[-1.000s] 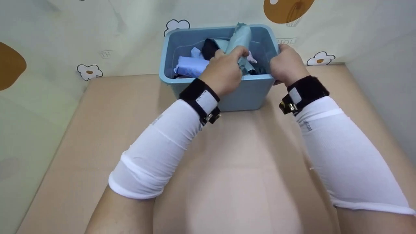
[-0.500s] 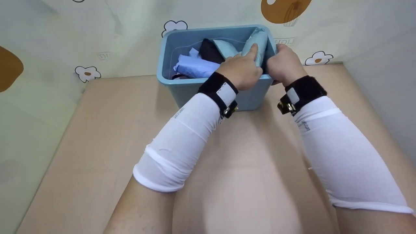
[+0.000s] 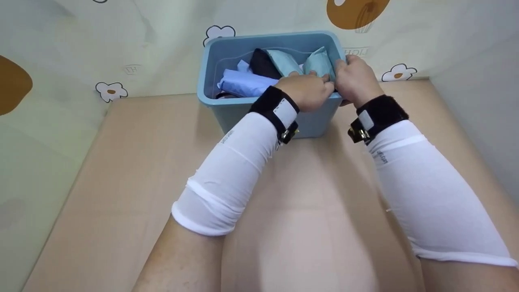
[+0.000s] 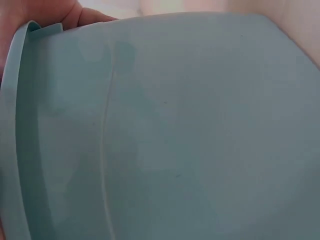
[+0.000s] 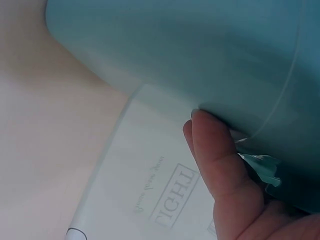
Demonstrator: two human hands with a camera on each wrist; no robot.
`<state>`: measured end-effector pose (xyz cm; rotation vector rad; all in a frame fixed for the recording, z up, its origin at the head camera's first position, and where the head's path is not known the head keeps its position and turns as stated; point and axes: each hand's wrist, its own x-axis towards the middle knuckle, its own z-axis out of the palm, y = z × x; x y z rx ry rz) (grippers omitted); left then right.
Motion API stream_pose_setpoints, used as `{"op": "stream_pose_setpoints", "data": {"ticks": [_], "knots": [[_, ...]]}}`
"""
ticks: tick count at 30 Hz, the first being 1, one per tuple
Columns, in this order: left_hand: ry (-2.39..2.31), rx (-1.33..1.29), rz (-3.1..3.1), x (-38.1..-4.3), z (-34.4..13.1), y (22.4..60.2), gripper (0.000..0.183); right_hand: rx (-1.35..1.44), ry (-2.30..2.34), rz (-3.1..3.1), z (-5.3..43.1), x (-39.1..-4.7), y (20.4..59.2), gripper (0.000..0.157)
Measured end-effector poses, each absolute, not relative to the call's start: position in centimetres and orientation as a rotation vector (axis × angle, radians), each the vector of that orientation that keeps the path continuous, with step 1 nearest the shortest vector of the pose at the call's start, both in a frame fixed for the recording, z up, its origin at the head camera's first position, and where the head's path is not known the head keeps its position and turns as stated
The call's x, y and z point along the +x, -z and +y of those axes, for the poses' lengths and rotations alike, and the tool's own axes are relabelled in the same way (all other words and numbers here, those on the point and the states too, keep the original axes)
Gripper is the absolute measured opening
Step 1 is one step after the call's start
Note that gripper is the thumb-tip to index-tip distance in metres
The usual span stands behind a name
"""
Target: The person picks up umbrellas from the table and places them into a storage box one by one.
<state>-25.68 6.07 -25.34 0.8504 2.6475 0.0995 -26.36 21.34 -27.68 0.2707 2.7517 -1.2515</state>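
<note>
A blue plastic bin (image 3: 239, 101) stands by the patterned wall, holding several soft packets. My left hand (image 3: 306, 91) reaches over its front rim at the right, touching the near end of a teal packet (image 3: 318, 63); its fingertips are hidden in the bin, so I cannot tell whether they pinch the packet. My right hand (image 3: 357, 79) grips the bin's right rim. In the right wrist view its fingers (image 5: 215, 155) lie against the outer wall, and a bit of teal film (image 5: 265, 167) shows beside them. The left wrist view is mostly the bin's outer front wall (image 4: 190, 125).
Beside the teal packet are another teal packet (image 3: 284, 61), a black item (image 3: 262, 65) and a periwinkle-blue packet (image 3: 245, 83). The bin stands on a beige tabletop (image 3: 300, 227). A flower-printed wall (image 3: 162, 52) rises directly behind, and a pale wall (image 3: 470, 61) bounds the right side.
My left hand has moved right with the teal packet, which now sits lower against the bin's right end. Its index finger no longer points along the packet. The right hand has stayed on the rim.
</note>
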Motion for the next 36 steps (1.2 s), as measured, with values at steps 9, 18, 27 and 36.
{"op": "stream_pose_setpoints", "data": {"ticks": [9, 18, 27, 36], "knots": [[-0.289, 0.669, 2.684, -26.8, 5.1, 25.3, 0.058, 0.289, 1.249, 2.741, 21.0, -26.6, 27.7, 0.061], [-0.622, 0.538, 2.947, -26.6, 4.5, 26.4, 0.037, 0.323, 1.276, 2.718, 20.7, -26.6, 27.7, 0.06], [-0.361, 0.767, 3.496, -22.7, -0.3, 30.8, 0.049, 0.356, 1.33, 2.683, 20.8, -26.4, 28.0, 0.062], [-0.646, 0.615, 3.575, -20.5, -8.0, 34.7, 0.056, 0.409, 1.555, 2.559, 24.6, -24.2, 29.9, 0.069]]}}
